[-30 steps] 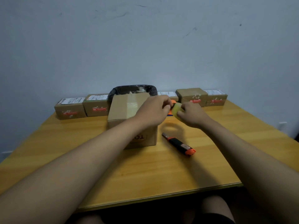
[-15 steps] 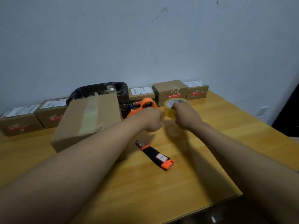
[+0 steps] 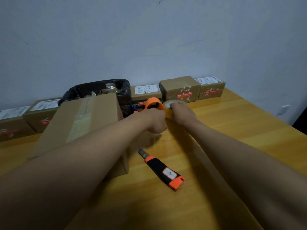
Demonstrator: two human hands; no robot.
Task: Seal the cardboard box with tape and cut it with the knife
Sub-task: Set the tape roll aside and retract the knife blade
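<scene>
A plain cardboard box (image 3: 86, 123) with a strip of clear tape along its top stands at the left, partly behind my left forearm. My right hand (image 3: 182, 113) grips a yellowish roll of tape (image 3: 171, 105) just right of the box. My left hand (image 3: 155, 119) is closed right beside the roll, fingers pinched at its edge; what they hold is hidden. An orange tape dispenser (image 3: 153, 104) sits just behind my left hand. The black-and-orange utility knife (image 3: 162, 169) lies on the table in front of both hands, untouched.
A black-lined bin (image 3: 103, 90) stands behind the box. Small sealed parcels (image 3: 180, 88) line the wall edge of the wooden table (image 3: 232, 130). The table's right edge runs diagonally near my right forearm.
The view has swung right and nearer, so the box sits further left. Both hands stay together at the tape roll, and the knife has not moved on the table.
</scene>
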